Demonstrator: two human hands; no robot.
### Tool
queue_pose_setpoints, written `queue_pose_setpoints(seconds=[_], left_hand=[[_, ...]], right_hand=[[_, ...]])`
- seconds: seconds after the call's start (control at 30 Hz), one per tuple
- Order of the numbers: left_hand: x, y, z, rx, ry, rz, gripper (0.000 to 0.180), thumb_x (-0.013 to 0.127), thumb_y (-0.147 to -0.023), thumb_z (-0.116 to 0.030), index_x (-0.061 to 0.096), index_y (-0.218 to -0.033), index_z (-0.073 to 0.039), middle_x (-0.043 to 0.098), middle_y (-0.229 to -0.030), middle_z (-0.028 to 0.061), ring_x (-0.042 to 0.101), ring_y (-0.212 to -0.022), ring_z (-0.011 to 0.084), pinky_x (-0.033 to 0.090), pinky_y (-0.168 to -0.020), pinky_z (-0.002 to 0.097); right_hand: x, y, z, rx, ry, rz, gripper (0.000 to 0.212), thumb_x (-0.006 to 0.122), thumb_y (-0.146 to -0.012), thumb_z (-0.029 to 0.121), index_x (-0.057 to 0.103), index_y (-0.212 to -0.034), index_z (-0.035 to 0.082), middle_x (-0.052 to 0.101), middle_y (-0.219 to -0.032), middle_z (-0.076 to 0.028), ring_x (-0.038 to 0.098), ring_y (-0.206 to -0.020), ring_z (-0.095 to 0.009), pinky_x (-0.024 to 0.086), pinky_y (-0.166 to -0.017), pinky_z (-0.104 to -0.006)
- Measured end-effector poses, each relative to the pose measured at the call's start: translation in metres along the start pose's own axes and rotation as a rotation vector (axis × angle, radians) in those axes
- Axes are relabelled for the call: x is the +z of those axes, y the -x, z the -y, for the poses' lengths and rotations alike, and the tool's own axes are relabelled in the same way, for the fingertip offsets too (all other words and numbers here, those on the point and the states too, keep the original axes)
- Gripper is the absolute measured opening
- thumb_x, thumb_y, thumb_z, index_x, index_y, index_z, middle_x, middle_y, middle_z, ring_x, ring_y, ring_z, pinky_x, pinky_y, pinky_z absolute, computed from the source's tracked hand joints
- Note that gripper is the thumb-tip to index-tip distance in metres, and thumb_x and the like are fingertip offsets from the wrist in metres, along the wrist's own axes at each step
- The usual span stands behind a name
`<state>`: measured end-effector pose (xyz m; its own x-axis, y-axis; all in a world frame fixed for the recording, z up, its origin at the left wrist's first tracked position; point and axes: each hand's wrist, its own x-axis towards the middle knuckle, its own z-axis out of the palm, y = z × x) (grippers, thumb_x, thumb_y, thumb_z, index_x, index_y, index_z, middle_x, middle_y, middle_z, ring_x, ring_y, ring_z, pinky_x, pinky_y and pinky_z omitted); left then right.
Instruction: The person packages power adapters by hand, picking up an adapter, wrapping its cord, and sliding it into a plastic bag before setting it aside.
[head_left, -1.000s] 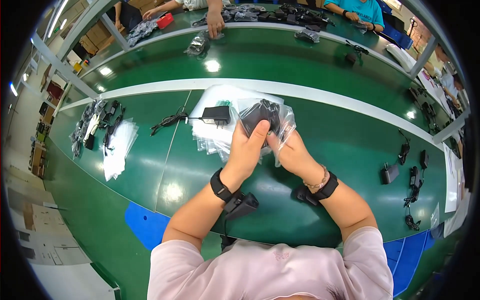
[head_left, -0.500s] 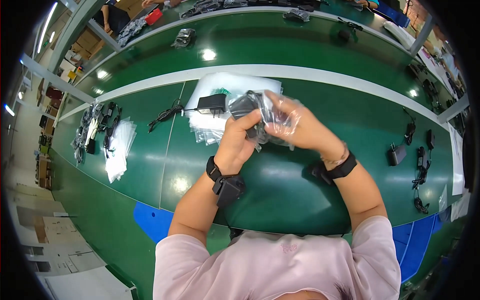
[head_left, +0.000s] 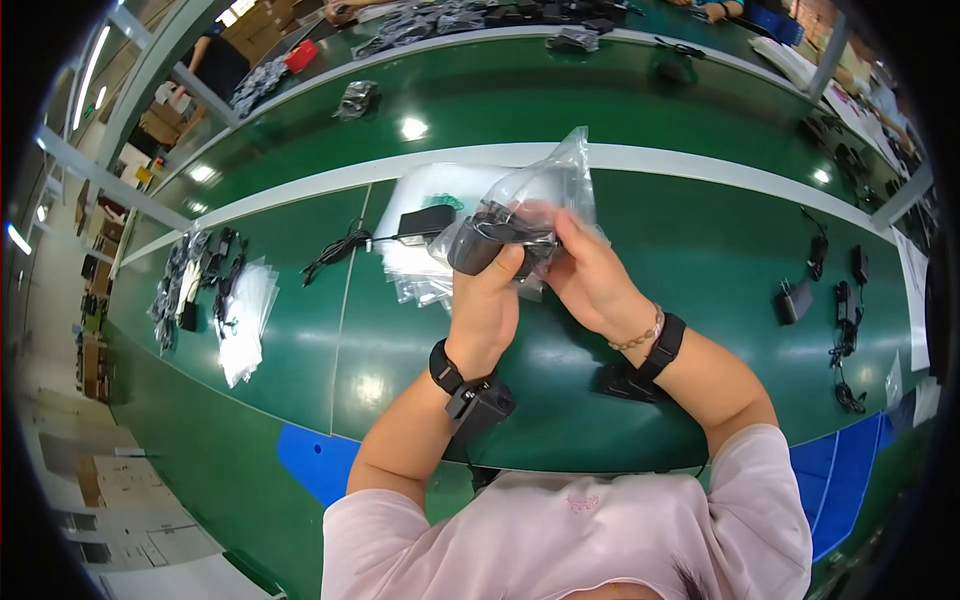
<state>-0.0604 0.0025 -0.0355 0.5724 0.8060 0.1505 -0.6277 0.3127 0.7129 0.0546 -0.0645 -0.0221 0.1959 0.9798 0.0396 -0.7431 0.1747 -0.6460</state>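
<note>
Above the green bench, both my hands hold a black power adapter (head_left: pixel 474 252) in a clear plastic bag (head_left: pixel 568 170). My left hand (head_left: pixel 484 312) grips the adapter end from below, thumb pressed on it. On the other side, my right hand (head_left: pixel 598 278) grips the bag around the dark cable (head_left: pixel 515 225); some of its fingers are hidden by film. The bag's loose end stands up toward the far side. Behind my hands lies a stack of clear bags (head_left: pixel 405 272), and another black power adapter (head_left: pixel 426 222) rests on it, its coiled cable (head_left: pixel 338 252) trailing left.
At the left lie bundled adapters and cables (head_left: pixel 178 285) beside a second stack of bags (head_left: pixel 250 325). Several adapters (head_left: pixel 795 302) with cables sit at the right. A raised pale rail (head_left: pixel 330 165) divides my bench from a green surface carrying bagged items (head_left: pixel 357 99).
My right hand has moved down and lower around the bag. The bag's loose end now stands up, and the adapter's dark body shows more plainly beside my left thumb.
</note>
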Motion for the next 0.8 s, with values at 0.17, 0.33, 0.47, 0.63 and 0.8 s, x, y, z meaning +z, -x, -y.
queue_pose_setpoints(seconds=[0.17, 0.33, 0.47, 0.63, 0.8], left_hand=[[-0.004, -0.008, -0.019, -0.219, 0.028, 0.121, 0.047, 0.062, -0.079, -0.003, 0.045, -0.123, -0.003, 0.055, -0.113, 0.0082, 0.051, -0.106, 0.0183, 0.039, -0.092, 0.0335], [0.006, -0.011, -0.021, -0.007, -0.342, 0.160, 0.053, 0.065, -0.077, -0.002, 0.045, -0.125, -0.002, 0.057, -0.110, 0.0083, 0.051, -0.104, 0.0164, 0.039, -0.089, 0.0301], [-0.006, -0.013, -0.016, -0.122, -0.467, 0.126, 0.038, 0.067, -0.076, -0.003, 0.057, -0.112, 0.000, 0.060, -0.103, 0.0079, 0.053, -0.097, 0.0146, 0.041, -0.084, 0.0276], [-0.009, -0.009, -0.003, 0.124, -0.498, 0.120, 0.015, 0.067, -0.077, -0.004, 0.065, -0.090, 0.002, 0.061, -0.097, 0.0079, 0.054, -0.089, 0.0124, 0.043, -0.078, 0.0253], [-0.013, -0.006, -0.002, 0.331, -0.746, 0.107, 0.007, 0.065, -0.078, -0.004, 0.063, -0.078, 0.003, 0.061, -0.090, 0.0073, 0.053, -0.083, 0.0095, 0.043, -0.072, 0.0232]], right_hand=[[-0.017, 0.003, 0.023, -0.119, 0.423, -0.177, 0.030, 0.059, -0.087, 0.028, 0.060, -0.108, 0.006, 0.061, -0.099, -0.003, 0.057, -0.090, -0.016, 0.045, -0.077, -0.0269], [-0.014, 0.004, 0.034, -0.647, 1.224, -0.015, 0.026, 0.056, -0.089, 0.024, 0.064, -0.095, 0.001, 0.064, -0.088, -0.004, 0.060, -0.075, -0.014, 0.047, -0.071, -0.0260], [-0.013, 0.003, 0.024, -0.652, 1.171, 0.083, 0.027, 0.055, -0.089, 0.023, 0.064, -0.094, -0.002, 0.065, -0.090, -0.008, 0.060, -0.075, -0.013, 0.048, -0.070, -0.0259], [-0.030, -0.007, 0.022, -0.081, 0.544, -0.140, 0.028, 0.054, -0.089, 0.022, 0.063, -0.095, -0.004, 0.064, -0.089, -0.009, 0.061, -0.077, -0.013, 0.048, -0.069, -0.0257], [-0.015, -0.005, 0.023, 0.222, 0.143, -0.304, 0.029, 0.053, -0.090, 0.022, 0.062, -0.094, -0.005, 0.064, -0.086, -0.008, 0.061, -0.077, -0.013, 0.049, -0.067, -0.0250]])
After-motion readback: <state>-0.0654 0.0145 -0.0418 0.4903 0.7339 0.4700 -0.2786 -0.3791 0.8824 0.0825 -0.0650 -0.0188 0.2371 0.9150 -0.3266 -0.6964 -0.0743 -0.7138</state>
